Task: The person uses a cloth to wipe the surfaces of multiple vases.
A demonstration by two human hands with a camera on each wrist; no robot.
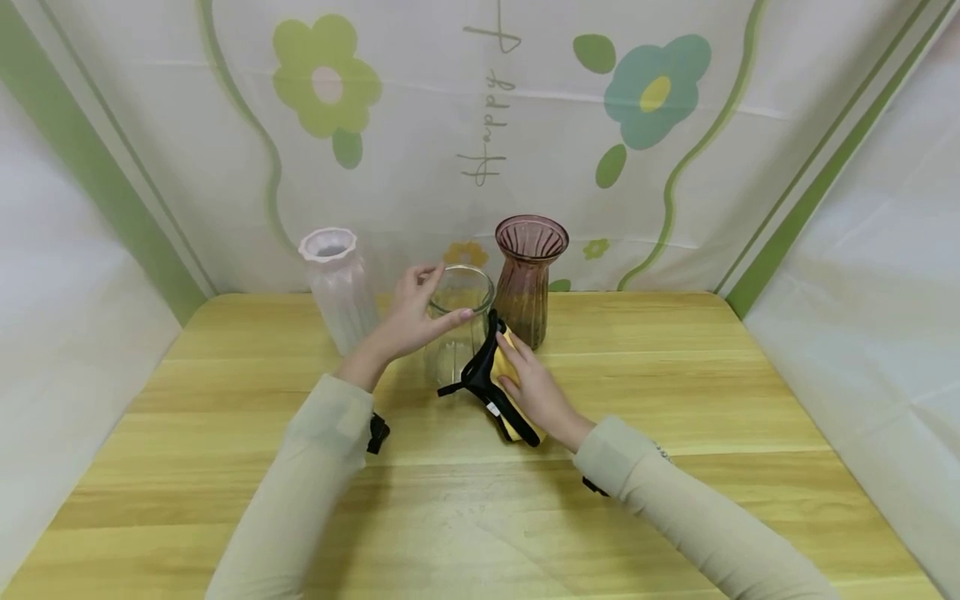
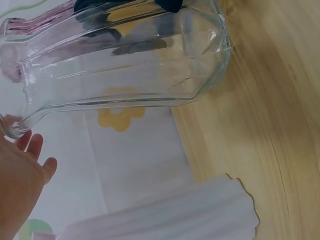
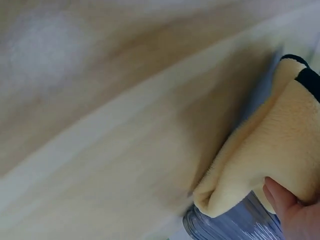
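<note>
A clear glass vase (image 1: 448, 360) stands upright near the middle of the table. My left hand (image 1: 412, 318) holds it at the rim, thumb at the front and fingers at the left side. In the left wrist view some of those fingers (image 2: 35, 146) show beside the vase's flared mouth. My right hand (image 1: 542, 398) grips a folded yellow fleece cloth (image 3: 270, 145) with black trim, its thumb pressing into the fabric. The cloth's black edge lies against or just in front of the clear vase's right side; contact is hard to tell.
A whitish-pink vase (image 1: 343, 300) with a scalloped rim stands left of the clear one. Close on the right is a ribbed purple glass vase (image 1: 522, 292). All are on a wooden table (image 1: 675, 375), with a flower-printed curtain (image 1: 420, 108) behind.
</note>
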